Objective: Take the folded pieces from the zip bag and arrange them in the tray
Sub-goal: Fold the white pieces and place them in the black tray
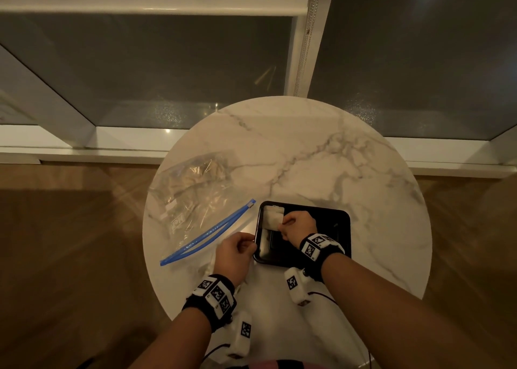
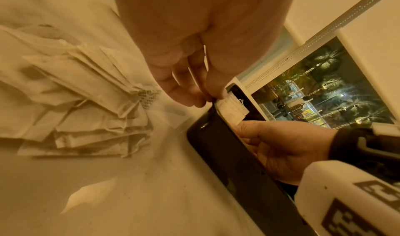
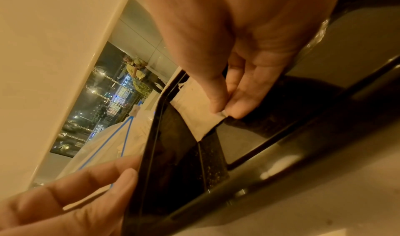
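Note:
A black tray [image 1: 333, 220] sits on the round marble table [image 1: 321, 150]. My right hand [image 1: 282, 224] reaches into it and pinches the corner of a folded white piece [image 1: 272, 217] between thumb and finger; the piece lies at the tray's far-left corner. The right wrist view shows that pinch [image 3: 223, 113] on the piece [image 3: 194, 113]. My left hand [image 1: 251, 245] pinches the tray's left rim, thumb above and fingers outside [image 2: 205, 99]. The clear zip bag [image 1: 195, 195] with a blue zip lies open to the left. A heap of folded pieces [image 2: 86, 102] lies by my left hand.
The table's edge runs close on the left of the bag and just behind my wrists. White window frames and dark glass stand beyond the far edge. The tray's right half [image 1: 330, 237] holds nothing that I can see. Bare marble lies to the right and back.

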